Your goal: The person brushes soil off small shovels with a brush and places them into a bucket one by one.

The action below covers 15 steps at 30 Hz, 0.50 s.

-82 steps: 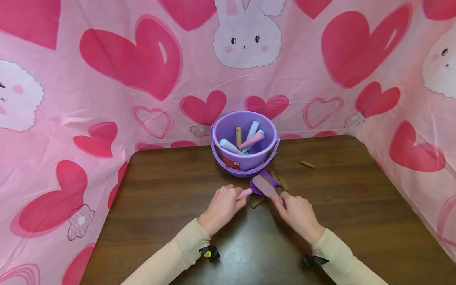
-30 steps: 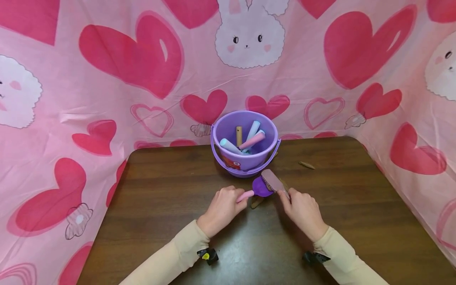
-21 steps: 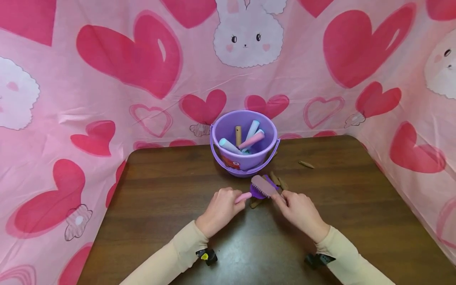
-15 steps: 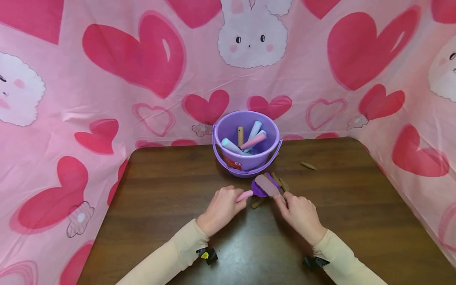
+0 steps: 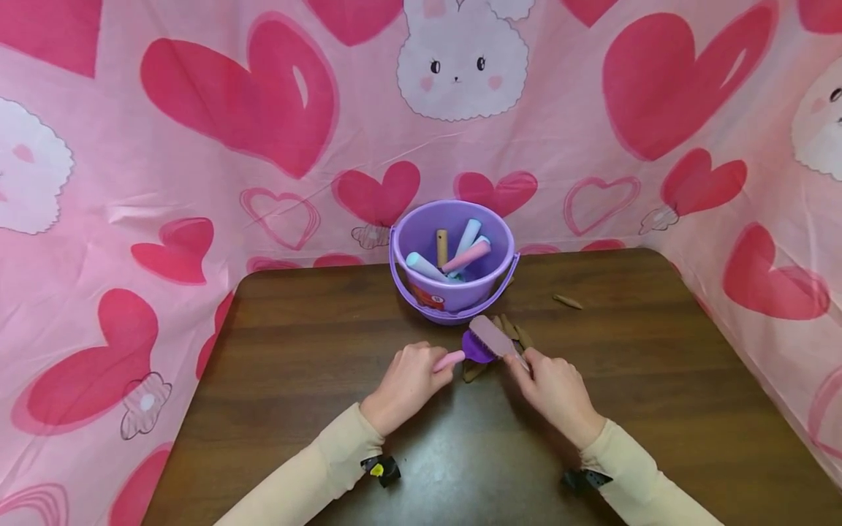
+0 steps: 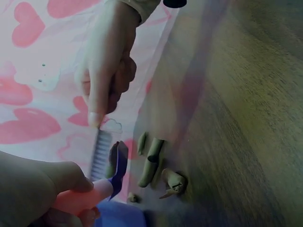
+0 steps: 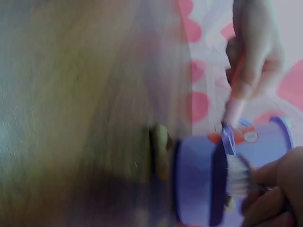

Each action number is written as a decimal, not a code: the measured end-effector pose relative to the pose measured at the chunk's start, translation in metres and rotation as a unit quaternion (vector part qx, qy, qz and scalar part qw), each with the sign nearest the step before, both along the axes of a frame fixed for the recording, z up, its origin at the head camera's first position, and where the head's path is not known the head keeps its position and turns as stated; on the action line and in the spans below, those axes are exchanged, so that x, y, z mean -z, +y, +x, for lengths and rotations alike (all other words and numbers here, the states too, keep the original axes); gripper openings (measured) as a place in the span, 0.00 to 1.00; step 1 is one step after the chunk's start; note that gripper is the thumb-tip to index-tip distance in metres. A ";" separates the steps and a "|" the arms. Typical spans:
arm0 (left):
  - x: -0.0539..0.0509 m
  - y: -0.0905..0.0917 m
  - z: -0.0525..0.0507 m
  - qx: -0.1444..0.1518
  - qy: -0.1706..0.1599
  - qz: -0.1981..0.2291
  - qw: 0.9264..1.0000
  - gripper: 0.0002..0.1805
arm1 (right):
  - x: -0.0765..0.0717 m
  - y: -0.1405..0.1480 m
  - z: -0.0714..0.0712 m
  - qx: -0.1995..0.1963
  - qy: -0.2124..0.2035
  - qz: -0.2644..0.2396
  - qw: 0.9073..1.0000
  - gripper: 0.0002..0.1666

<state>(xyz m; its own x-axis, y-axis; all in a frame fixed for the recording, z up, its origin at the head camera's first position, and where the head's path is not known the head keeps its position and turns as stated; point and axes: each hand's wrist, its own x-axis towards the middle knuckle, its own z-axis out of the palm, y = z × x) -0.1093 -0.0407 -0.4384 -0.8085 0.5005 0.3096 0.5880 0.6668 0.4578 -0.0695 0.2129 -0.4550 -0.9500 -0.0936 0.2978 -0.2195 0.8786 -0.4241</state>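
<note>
My left hand [image 5: 409, 381] grips the pink handle of a small toy shovel, whose purple blade [image 5: 475, 348] points right, in front of the bucket. In my right hand [image 5: 559, 398] is a mauve brush [image 5: 490, 334], held by its handle with the head over the blade, bristles facing the shovel. The left wrist view shows the blade edge-on, raised off the table, with a brown piece on it beside the blurred bristles [image 6: 101, 152]. Around and under the tools lie several brown stick-like pieces [image 5: 523, 336] on the table.
A purple bucket [image 5: 454, 294] stands just behind the tools. Inside lean light blue handles [image 5: 468, 235], a pink handle [image 5: 468, 256] and a tan one [image 5: 442, 248]. One brown piece [image 5: 567, 301] lies apart to the right. A pink heart-print cloth [image 5: 283, 109] hangs behind the brown table [image 5: 316, 321].
The brush has swept back and forth across the shovel blade, right a second ago, then left, now slightly right again. The left hand and shovel have barely moved.
</note>
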 end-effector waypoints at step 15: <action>-0.002 -0.001 0.000 0.004 0.003 0.005 1.000 0.14 | -0.005 0.011 -0.003 0.012 -0.024 -0.013 1.000 0.25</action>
